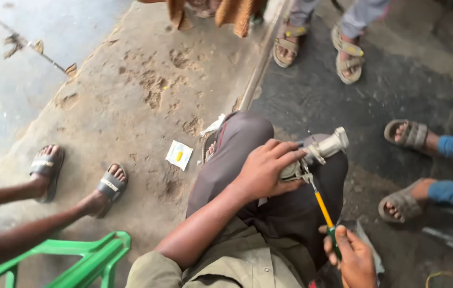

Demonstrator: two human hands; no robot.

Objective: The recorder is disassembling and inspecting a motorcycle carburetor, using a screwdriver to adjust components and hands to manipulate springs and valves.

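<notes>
- Centrally, the left hand [265, 169] is curled tight over a grey metal part [317, 152], fingers wrapped across its top, pressing it down on the person's raised knee [237, 140].
- The right hand [355, 260], near and to the right, is closed in a fist round the green handle of a screwdriver [323, 209]; the yellow shank runs up and left, and its tip meets the metal part just beside the left fingertips.
- The metal part is pale grey and dull, with a cylindrical end sticking out to the far right, past the left hand; the rest is hidden under the fingers.
- Room is tight: sandalled feet [408, 165] of another person stand close on the right, two more feet [77, 178] on the left, and another pair [320, 45] at the far edge.
- A green plastic chair [85, 258] sits at the near left corner.
- A small white sachet [179, 154] lies on the bare concrete floor [130, 96], left of the knee, where open ground stretches farther away.
</notes>
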